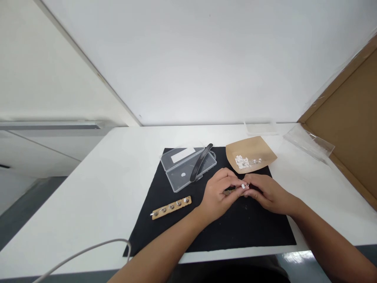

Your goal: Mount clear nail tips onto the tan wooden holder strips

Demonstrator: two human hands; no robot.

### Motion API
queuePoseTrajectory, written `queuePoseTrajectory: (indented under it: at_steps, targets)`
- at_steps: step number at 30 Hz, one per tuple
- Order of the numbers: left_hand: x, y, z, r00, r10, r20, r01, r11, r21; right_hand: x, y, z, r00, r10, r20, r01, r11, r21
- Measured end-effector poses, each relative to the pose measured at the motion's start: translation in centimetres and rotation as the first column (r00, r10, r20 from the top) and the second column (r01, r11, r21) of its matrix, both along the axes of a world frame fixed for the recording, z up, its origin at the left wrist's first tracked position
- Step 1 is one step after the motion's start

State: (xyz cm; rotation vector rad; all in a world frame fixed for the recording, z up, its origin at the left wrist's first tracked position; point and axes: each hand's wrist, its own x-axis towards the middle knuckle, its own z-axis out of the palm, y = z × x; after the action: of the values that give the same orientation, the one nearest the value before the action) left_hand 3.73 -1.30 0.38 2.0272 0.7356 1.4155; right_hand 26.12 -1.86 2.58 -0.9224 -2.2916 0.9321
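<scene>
My left hand (220,190) is closed, its thumb and fingers pinching a small white nail tip (243,186). Fingertip to fingertip with it, my right hand (266,192) is closed too, near a tiny shiny bit; what it grips is mostly hidden. Under the left fingers a sliver of something tan shows. To the left lies a wooden strip (167,209) with several round metal studs, some carrying small white pieces. A black curved nail file (201,162) rests across an open clear plastic case (178,179), which has one white piece inside.
A brown paper tray (253,147) with many small white pieces (242,161) stands beyond my hands. Everything sits around a black mat (229,236) on a white table (97,196). Clear plastic boxes (309,141) lie at right beside cardboard (350,122). A cable (88,249) crosses the front left.
</scene>
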Motion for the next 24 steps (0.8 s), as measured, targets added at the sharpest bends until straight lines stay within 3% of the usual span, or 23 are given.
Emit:
queuePoseTrajectory:
  at_steps: [3,6,11,15,24]
  targets:
    - [-0.15,0.08,0.14,1.0,-0.003,0.006,0.003,0.998,-0.055,-0.18,-0.05,-0.28,1.0,-0.01,-0.023,0.01,1.0,0.014]
    - [-0.27,0.29,0.19,1.0,-0.011,0.006,0.012,1.0,-0.024,-0.17,-0.02,-0.26,0.999,-0.019,-0.029,0.019,1.0,-0.004]
    - [-0.11,0.42,-0.1,0.994,-0.103,0.033,0.103,0.995,-0.004,0.12,0.23,0.08,0.99,0.127,-0.064,-0.127,0.992,0.006]
    - [0.05,0.27,-0.19,0.99,-0.11,0.087,0.115,0.992,-0.054,0.28,0.38,-0.03,0.985,0.152,-0.078,-0.149,0.988,0.037]
    - [-0.22,0.56,-0.13,0.991,-0.045,0.124,0.068,0.979,-0.193,0.44,-0.1,-0.34,0.999,0.054,-0.002,-0.053,0.998,0.026]
